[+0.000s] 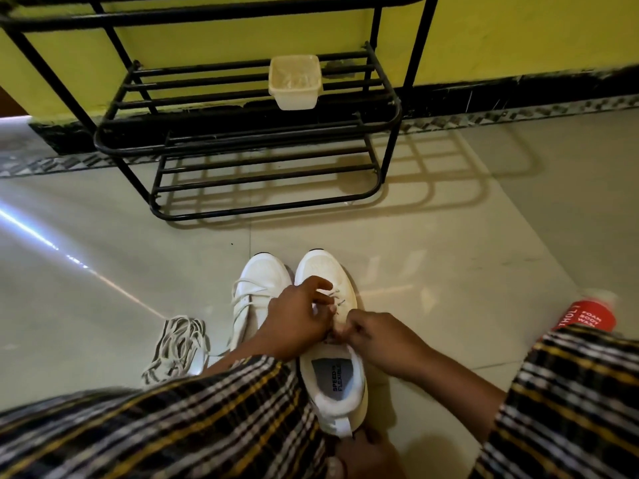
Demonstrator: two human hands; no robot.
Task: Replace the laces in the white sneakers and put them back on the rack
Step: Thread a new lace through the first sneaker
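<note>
The right sneaker [332,340] lies toe toward the rack [242,133], beside the left sneaker [256,299], and both hands sit on its lacing: left hand [301,316] and right hand [380,337] each pinch the lace [337,299] with curled fingers.

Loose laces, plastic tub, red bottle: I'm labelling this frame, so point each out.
loose laces [179,344], head view, middle of the bundle on the floor.
plastic tub [297,97], head view, front wall.
red bottle [584,318], head view, red label.
</note>
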